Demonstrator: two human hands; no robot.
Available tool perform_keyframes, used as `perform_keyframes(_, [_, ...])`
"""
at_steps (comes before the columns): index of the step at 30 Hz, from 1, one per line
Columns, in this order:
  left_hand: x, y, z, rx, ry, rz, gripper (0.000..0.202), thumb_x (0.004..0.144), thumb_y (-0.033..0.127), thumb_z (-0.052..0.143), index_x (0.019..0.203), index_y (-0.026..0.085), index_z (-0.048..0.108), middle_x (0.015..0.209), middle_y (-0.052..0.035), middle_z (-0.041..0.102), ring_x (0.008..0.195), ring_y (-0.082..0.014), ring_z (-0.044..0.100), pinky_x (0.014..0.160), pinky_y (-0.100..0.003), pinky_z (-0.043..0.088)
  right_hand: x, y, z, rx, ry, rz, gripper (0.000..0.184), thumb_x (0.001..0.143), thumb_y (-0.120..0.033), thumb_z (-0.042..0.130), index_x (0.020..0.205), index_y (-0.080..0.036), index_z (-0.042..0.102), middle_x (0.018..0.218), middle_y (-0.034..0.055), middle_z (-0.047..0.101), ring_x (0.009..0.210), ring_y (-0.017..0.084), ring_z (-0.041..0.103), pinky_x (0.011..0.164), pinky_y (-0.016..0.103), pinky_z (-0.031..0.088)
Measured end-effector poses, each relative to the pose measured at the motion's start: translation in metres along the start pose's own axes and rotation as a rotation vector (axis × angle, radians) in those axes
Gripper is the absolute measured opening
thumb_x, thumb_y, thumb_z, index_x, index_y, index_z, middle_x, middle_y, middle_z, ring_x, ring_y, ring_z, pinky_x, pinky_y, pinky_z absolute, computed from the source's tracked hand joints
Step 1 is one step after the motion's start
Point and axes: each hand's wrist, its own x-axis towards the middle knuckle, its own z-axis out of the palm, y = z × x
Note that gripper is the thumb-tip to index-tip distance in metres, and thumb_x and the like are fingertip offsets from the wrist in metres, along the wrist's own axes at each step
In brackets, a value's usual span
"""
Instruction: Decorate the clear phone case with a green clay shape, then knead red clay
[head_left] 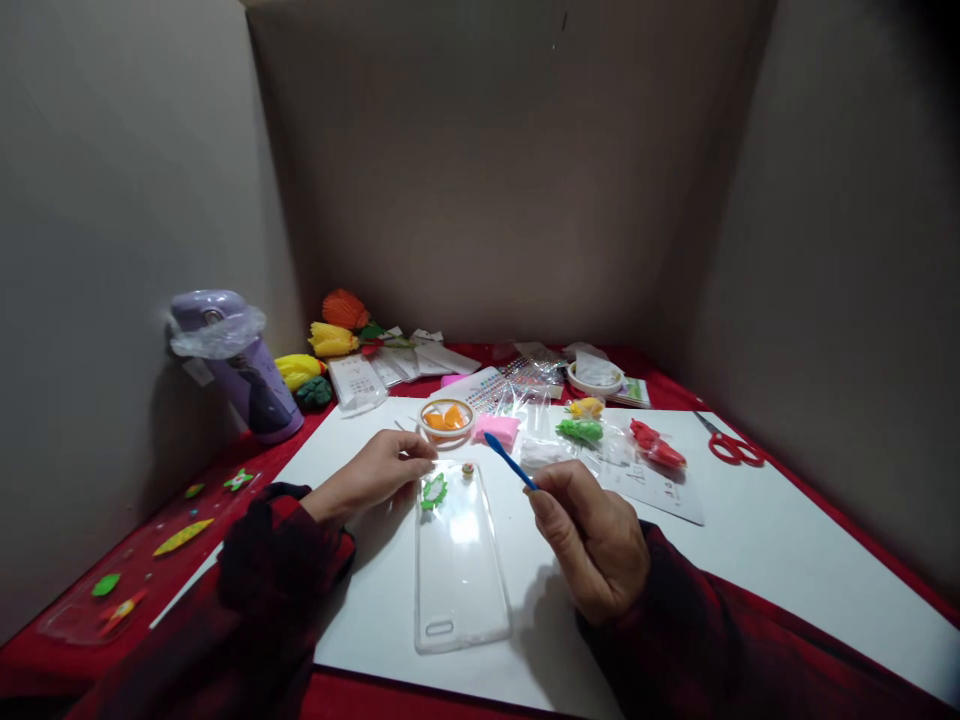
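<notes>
A clear phone case (457, 570) lies flat on a white board (810, 590), with a green-and-white clay piece (433, 491) and a small round clay piece (468, 470) near its far end. My left hand (382, 470) has its fingers and thumb closed at the case's far left corner. Above the board, right of the case, my right hand (589, 540) pinches a thin blue modelling tool (510, 461), its flattened tip pointing up and left.
Behind the case are a round tub of orange clay (447, 420), a pink clay packet (496, 431), green clay (580, 430) and red clay (657, 443). Red-handled scissors (727, 447) lie right. A purple tumbler (244, 370) and a decorated clear case (75, 622) are left.
</notes>
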Motion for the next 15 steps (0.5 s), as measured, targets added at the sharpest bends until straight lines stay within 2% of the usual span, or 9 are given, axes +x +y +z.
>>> perform_keyframes(8, [0.0056, -0.0065, 0.0015, 0.006, 0.061, 0.034, 0.015, 0.069, 0.023, 0.062, 0.079, 0.013, 0.068, 0.053, 0.0013, 0.06, 0.042, -0.0112, 0.051, 0.043, -0.022, 0.035, 0.0, -0.0008, -0.0007, 0.013, -0.021, 0.007, 0.022, 0.091, -0.035, 0.042, 0.081, -0.022, 0.055, 0.054, -0.0029, 0.047, 0.046, 0.012, 0.041, 0.048, 0.024, 0.032])
perform_keyframes(15, [0.0011, 0.0008, 0.0032, 0.01, 0.087, 0.018, 0.016, 0.07, 0.026, 0.063, 0.079, 0.013, 0.067, 0.045, 0.0038, 0.053, 0.036, -0.0109, 0.046, 0.038, -0.021, 0.03, -0.0004, 0.0, -0.0015, -0.005, -0.023, 0.008, 0.02, 0.091, -0.034, 0.043, 0.082, -0.022, 0.055, 0.053, -0.0032, 0.045, 0.045, 0.012, 0.041, 0.047, 0.024, 0.032])
